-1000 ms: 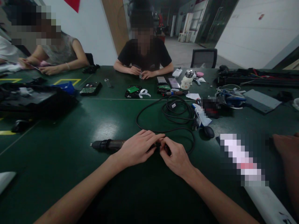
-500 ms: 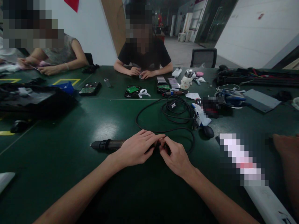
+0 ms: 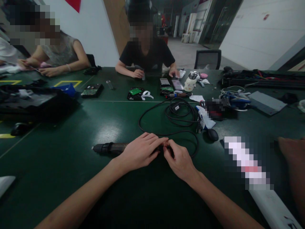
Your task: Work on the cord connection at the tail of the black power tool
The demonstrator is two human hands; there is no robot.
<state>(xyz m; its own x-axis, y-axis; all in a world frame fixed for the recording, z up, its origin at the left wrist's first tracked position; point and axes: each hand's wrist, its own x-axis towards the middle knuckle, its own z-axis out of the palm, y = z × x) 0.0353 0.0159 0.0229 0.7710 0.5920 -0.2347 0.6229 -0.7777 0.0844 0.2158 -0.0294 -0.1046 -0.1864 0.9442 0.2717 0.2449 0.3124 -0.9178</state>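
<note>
The driver, brownish with a black nose and small metal tip, lay on its side beneath the left hand, nose pointing left, rear covered. Beyond that hand, the black cord spread in loose loops.

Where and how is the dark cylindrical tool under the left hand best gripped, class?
Grip the tool by its barrel, probably from above: it lies on the table, long and rounded, narrowing to a tip at left; the left hand lies over its rear part.
</note>
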